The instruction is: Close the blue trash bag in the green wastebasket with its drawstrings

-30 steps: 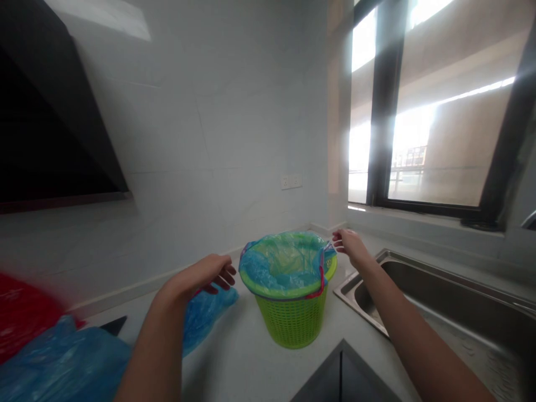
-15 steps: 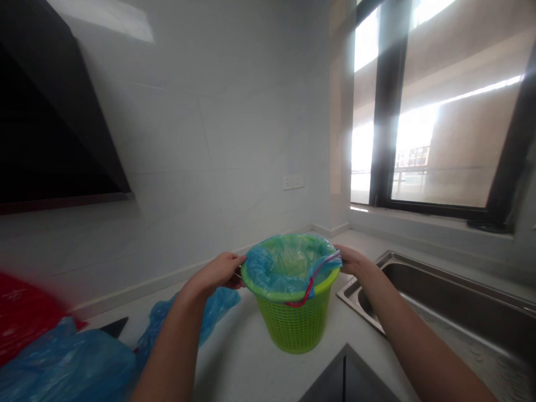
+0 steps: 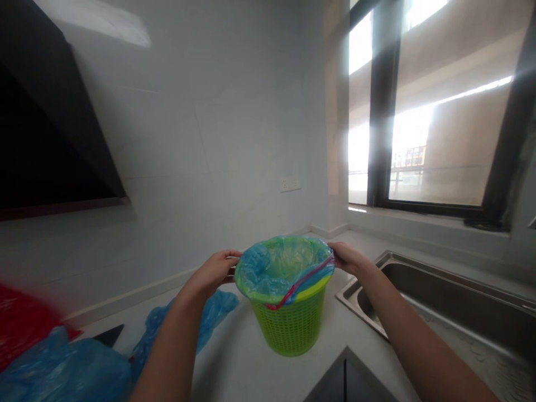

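Counter (image 3: 234, 363): sink (image 3: 444, 296), bag (image 3: 214, 315) near basket (image 3: 288, 329)

no text, label, brand, number or sign can be read here.

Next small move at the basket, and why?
I'd probably have the right hand draw the bag's edge down over the front-right rim of the basket. The red drawstring slants across there with bare green rim below it, and that hand is at the right side, by the bag's edge.
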A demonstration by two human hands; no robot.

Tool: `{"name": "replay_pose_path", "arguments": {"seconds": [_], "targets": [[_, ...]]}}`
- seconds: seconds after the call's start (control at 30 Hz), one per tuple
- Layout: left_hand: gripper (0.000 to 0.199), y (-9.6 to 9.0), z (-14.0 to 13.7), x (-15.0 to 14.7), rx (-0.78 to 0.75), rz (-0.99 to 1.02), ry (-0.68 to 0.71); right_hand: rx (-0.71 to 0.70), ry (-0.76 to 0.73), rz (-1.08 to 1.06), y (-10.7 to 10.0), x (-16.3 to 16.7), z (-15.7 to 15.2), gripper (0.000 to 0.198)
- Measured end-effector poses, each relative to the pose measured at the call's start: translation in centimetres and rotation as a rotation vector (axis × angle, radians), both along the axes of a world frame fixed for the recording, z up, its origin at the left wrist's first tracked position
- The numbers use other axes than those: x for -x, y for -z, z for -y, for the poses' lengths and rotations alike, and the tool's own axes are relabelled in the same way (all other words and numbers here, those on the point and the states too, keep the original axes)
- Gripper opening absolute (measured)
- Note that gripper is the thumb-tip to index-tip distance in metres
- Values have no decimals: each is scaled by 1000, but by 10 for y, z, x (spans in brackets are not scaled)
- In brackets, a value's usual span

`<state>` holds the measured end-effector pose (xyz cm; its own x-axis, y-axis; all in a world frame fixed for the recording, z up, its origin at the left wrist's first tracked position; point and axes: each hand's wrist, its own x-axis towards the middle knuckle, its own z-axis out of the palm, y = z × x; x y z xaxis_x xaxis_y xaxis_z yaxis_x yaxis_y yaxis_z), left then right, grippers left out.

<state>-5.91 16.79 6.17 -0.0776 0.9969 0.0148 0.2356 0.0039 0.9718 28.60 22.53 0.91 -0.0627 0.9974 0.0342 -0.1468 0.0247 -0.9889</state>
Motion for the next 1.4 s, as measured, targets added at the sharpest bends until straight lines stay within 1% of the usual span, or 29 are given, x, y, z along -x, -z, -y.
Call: {"name": "replay_pose_path", "arguments": {"seconds": [0.03,0.1,0.17,0.23,0.27,0.33,0.43,0.5,0.57,0.67,0.7,0.73,0.77,0.83,0.9,0.93,1.07,1.13,1.2,1.27,1.33,1.4], "targets": [[32,1,-1,0,16,2,16,-27,41,14,-1,0,1,16],[26,4,-1,1,60,-17,93,-99,168,76,-6,0,4,15],[20,5,0,1,108,-37,186,-220,329,182,-13,1,10,18],[17,5,2,2,140,-41,253,-329,440,278,-20,2,15,23],[16,5,3,2,152,-40,272,-369,452,310,-24,3,18,25],[16,4,4,2,162,-42,296,-404,405,334,-31,3,24,27],[16,6,1,1,151,-69,279,-434,361,362,-38,3,30,24],[17,9,-3,-1,121,-96,209,-433,375,363,-41,4,33,24],[21,11,-8,-5,48,-181,47,-411,360,307,-41,6,35,24],[22,10,-10,-13,-213,-449,-289,-347,259,93,-40,12,35,26],[21,9,-9,-15,-307,-527,-373,-329,225,25,-39,15,35,27],[20,7,-7,-18,-389,-579,-427,-314,199,-21,-39,16,35,28],[18,6,-6,-19,-447,-604,-452,-301,183,-41,-39,18,36,29],[15,4,-4,-21,-519,-603,-460,-290,162,-17,-40,21,38,30],[14,5,-7,-21,-553,-549,-439,-302,136,58,-42,22,41,32],[15,6,-10,-21,-548,-489,-412,-321,118,105,-42,22,42,33],[22,14,-25,-19,-456,-111,-306,-430,20,289,-42,22,44,33],[22,15,-28,-18,-401,112,-257,-471,-14,351,-42,23,45,38],[21,12,-27,-16,-273,339,-150,-493,-16,403,-42,23,47,51],[20,6,-22,-14,-116,480,-42,-503,-12,436,-43,25,50,67],[18,0,-17,-11,0,532,-17,-511,8,453,-43,28,53,73],[15,-5,-14,-10,58,583,-40,-544,42,471,-43,31,56,72]]}}
